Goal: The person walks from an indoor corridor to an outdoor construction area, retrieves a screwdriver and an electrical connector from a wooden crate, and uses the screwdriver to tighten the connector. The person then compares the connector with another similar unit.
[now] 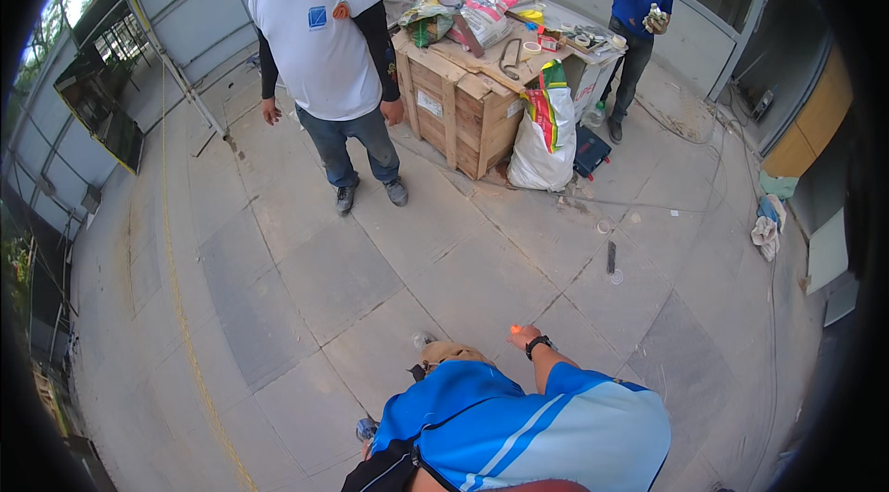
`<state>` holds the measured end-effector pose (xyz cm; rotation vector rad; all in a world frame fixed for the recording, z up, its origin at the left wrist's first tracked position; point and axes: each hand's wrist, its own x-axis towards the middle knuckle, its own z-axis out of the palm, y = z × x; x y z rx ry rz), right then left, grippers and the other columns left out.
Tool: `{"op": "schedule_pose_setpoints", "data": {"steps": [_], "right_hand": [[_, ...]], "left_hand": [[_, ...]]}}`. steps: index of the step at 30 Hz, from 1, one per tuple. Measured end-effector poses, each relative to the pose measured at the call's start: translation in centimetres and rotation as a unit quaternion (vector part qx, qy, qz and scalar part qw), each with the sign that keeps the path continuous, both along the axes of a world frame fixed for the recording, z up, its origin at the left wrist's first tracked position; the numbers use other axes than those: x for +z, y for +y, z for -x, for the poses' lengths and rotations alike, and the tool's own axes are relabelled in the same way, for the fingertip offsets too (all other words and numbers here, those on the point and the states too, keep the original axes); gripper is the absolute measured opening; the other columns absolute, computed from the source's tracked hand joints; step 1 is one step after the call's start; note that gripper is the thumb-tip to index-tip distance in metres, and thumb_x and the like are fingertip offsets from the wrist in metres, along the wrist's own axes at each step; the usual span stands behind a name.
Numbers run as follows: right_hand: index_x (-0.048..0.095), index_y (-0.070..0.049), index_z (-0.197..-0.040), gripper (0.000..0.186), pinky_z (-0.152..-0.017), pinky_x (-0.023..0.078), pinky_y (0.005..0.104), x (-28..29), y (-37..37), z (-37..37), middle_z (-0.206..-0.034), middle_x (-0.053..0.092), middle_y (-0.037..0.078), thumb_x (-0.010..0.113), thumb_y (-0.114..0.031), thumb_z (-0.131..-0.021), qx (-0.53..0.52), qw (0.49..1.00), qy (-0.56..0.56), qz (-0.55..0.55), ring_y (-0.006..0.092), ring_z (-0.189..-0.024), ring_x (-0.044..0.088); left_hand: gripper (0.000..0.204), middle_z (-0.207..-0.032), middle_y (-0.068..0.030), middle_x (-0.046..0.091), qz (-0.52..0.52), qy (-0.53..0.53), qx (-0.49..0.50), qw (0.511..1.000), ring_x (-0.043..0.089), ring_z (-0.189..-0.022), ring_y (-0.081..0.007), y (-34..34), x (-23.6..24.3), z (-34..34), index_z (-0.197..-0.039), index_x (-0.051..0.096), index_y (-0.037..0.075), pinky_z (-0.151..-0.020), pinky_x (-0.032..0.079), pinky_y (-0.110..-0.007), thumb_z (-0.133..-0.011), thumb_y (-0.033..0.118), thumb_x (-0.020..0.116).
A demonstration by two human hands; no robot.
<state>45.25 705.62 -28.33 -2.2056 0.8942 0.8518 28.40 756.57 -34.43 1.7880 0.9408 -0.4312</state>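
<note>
My right hand, with a dark watch on its wrist, is held out over the paving in front of me. Its fingers are closed on a small bright orange thing, too small to name. On the left, beside my blue shirt, a bit of skin shows next to a small blue-grey thing. The fingers of my left hand do not show clearly there, and I cannot tell whether it holds that thing. Tan cloth and a grey shoe tip show below me.
A person in a white shirt stands ahead left. Another in blue stands far right, holding pale things. Between them is a wooden crate topped with bags, tape and tools. A white sack leans there. A dark bar and cables lie on the paving.
</note>
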Motion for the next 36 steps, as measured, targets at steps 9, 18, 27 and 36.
{"op": "schedule_pose_setpoints", "data": {"steps": [9,18,27,36], "right_hand": [[0.067,-0.001,-0.108,0.055,-0.090,0.051,0.0422,5.8,13.1,-25.2,-0.111,0.067,0.024,0.073,-0.041,-0.072,0.119,0.978,-0.158,-0.071,0.0360,-0.104,0.065],[0.066,0.003,-0.106,0.054,-0.087,0.052,0.0406,-0.7,18.1,-31.7,-0.106,0.068,0.022,0.079,-0.036,-0.070,0.071,0.997,-0.002,-0.018,0.0319,-0.100,0.066],[0.066,0.003,-0.106,0.055,-0.085,0.052,0.0402,1.1,27.6,-39.9,-0.104,0.069,0.021,0.079,-0.036,-0.070,0.013,0.999,0.028,-0.008,0.0311,-0.095,0.067],[0.067,0.001,-0.105,0.057,-0.090,0.050,0.0432,6.8,43.4,-59.0,-0.113,0.065,0.026,0.072,-0.046,-0.073,0.249,0.964,-0.089,-0.010,0.0376,-0.105,0.063]], "left_hand": [[0.087,-0.102,-0.0140,0.067,0.111,-0.091,0.028,0.989,0.066,-0.086,-0.0228,6.5,8.0,-18.5,-0.133,0.041,-0.010,-0.080,0.053,-0.035,-0.063,0.014,0.087],[0.063,-0.096,-0.0114,0.069,0.085,-0.079,0.066,0.991,0.066,-0.085,-0.0196,15.2,6.3,-30.4,-0.115,0.058,-0.004,-0.077,0.052,-0.033,-0.068,0.025,0.088],[0.074,-0.098,-0.0151,0.069,0.182,-0.055,0.112,0.975,0.068,-0.085,-0.0225,28.9,2.9,-43.6,-0.124,0.048,-0.008,-0.076,0.054,-0.035,-0.065,0.015,0.086],[0.086,-0.113,-0.0167,0.067,-0.026,0.055,-0.247,0.967,0.064,-0.105,-0.0280,34.5,6.4,-66.9,-0.131,0.049,0.001,-0.093,0.050,-0.038,-0.060,0.031,0.087]]}}
